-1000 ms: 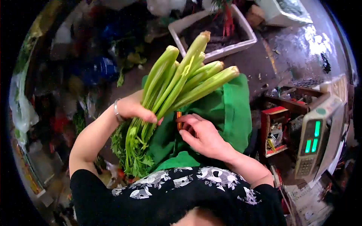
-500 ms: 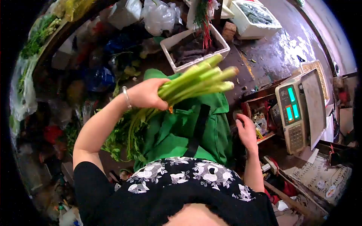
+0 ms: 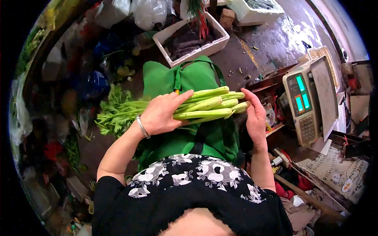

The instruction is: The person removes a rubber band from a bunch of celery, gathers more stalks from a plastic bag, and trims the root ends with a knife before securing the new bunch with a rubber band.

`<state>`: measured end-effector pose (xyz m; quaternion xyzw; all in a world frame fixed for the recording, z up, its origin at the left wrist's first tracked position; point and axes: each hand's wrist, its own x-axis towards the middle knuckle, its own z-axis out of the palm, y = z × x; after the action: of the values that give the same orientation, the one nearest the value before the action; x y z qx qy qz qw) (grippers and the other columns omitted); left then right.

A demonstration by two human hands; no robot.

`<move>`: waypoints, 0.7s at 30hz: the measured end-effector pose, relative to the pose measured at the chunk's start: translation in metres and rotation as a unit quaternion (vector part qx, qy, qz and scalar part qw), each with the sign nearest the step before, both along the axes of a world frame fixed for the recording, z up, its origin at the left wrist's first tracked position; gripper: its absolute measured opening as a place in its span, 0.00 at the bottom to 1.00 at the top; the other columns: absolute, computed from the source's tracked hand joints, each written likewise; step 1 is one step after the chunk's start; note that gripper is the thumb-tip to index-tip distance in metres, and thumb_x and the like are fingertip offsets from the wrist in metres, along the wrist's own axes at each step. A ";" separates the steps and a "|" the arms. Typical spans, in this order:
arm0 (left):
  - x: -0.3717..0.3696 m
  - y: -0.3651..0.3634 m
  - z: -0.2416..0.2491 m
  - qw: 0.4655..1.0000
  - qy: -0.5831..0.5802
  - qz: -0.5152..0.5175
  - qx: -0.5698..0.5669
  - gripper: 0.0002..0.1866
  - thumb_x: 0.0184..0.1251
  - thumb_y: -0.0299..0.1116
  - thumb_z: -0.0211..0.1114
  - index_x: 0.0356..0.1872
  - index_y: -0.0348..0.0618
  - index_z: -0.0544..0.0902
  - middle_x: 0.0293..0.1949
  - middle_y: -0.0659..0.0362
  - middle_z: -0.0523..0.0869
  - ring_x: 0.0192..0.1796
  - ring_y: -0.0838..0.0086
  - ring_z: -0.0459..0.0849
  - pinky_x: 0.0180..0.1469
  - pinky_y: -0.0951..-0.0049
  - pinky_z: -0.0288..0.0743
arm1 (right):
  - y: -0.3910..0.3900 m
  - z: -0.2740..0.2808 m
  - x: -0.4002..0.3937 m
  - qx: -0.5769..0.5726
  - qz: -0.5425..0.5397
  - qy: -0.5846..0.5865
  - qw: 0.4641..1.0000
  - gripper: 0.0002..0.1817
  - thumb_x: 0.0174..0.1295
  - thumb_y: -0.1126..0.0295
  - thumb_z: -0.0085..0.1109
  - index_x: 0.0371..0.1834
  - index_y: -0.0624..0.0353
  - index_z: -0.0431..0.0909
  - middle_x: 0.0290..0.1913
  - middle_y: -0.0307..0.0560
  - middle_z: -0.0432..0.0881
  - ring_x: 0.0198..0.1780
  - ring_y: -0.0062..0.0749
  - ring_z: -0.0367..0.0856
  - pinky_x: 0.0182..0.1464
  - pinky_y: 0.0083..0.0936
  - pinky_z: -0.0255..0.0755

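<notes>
A bunch of celery (image 3: 204,107) lies across my lap above the green apron (image 3: 173,139), its leaves to the left and its cut stalk ends to the right. My left hand (image 3: 163,112), with a bracelet at the wrist, is wrapped over the stalks and grips them. At the cut ends, my right hand (image 3: 255,114) has its fingers extended and touches the stalk tips. The right thumb is partly hidden beside the stalks.
A digital scale (image 3: 302,106) with lit displays stands at the right. Ahead is a white foam box (image 3: 195,55) with dark contents, and another foam box (image 3: 256,16) stands beyond it. Plastic bags (image 3: 149,13) and clutter fill the left side. A handwritten cardboard sheet (image 3: 338,173) lies at lower right.
The celery has come down and levelled out, shifting toward the right with my left hand. My right hand has risen to meet the cut ends. The view has tilted slightly.
</notes>
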<state>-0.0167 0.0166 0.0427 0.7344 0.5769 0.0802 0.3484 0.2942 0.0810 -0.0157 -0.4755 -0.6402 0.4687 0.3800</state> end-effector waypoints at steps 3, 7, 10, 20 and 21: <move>0.001 -0.004 -0.002 0.999 0.038 0.021 0.033 0.46 0.52 0.38 0.79 0.75 0.48 0.68 0.56 0.48 0.81 0.58 0.51 0.79 0.60 0.56 0.72 | 0.005 -0.004 0.001 -0.064 -0.007 0.000 0.998 0.23 0.69 0.84 0.43 0.67 0.63 0.75 0.59 0.49 0.83 0.61 0.32 0.80 0.66 0.28 0.71; 0.000 -0.017 0.007 0.970 0.107 -0.010 0.219 0.39 0.48 0.32 0.78 0.67 0.51 0.77 0.62 0.51 0.81 0.65 0.54 0.77 0.63 0.53 0.71 | 0.014 0.010 -0.003 -0.031 -0.038 0.058 0.997 0.19 0.69 0.81 0.55 0.62 0.62 0.78 0.59 0.48 0.83 0.61 0.30 0.80 0.65 0.28 0.71; 0.005 -0.019 0.011 0.966 0.093 0.010 0.240 0.33 0.44 0.26 0.76 0.59 0.48 0.83 0.60 0.53 0.82 0.64 0.54 0.78 0.62 0.55 0.72 | 0.014 0.045 -0.022 0.073 0.063 -0.032 0.995 0.20 0.65 0.78 0.63 0.62 0.61 0.79 0.60 0.49 0.82 0.62 0.36 0.80 0.65 0.30 0.71; -0.017 -0.014 0.032 0.969 -0.229 0.095 -0.022 0.12 0.68 0.33 0.72 0.45 0.37 0.83 0.25 0.62 0.80 0.27 0.80 0.78 0.31 0.75 0.73 | 0.028 0.059 -0.063 0.048 0.264 0.011 0.963 0.12 0.63 0.73 0.68 0.49 0.62 0.83 0.43 0.46 0.86 0.44 0.34 0.85 0.48 0.27 0.76; -0.023 -0.009 0.046 0.947 -0.264 0.141 -0.119 0.11 0.70 0.34 0.71 0.45 0.37 0.83 0.25 0.65 0.80 0.26 0.83 0.77 0.29 0.78 0.72 | 0.033 0.061 -0.064 -0.032 0.220 0.059 0.973 0.09 0.65 0.72 0.68 0.45 0.63 0.84 0.36 0.40 0.85 0.35 0.23 0.81 0.37 0.21 0.74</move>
<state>-0.0395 0.0078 0.0883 0.5516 0.5668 0.2507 0.5583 0.2302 0.1137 0.0453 -0.3066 -0.6898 0.5886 0.2893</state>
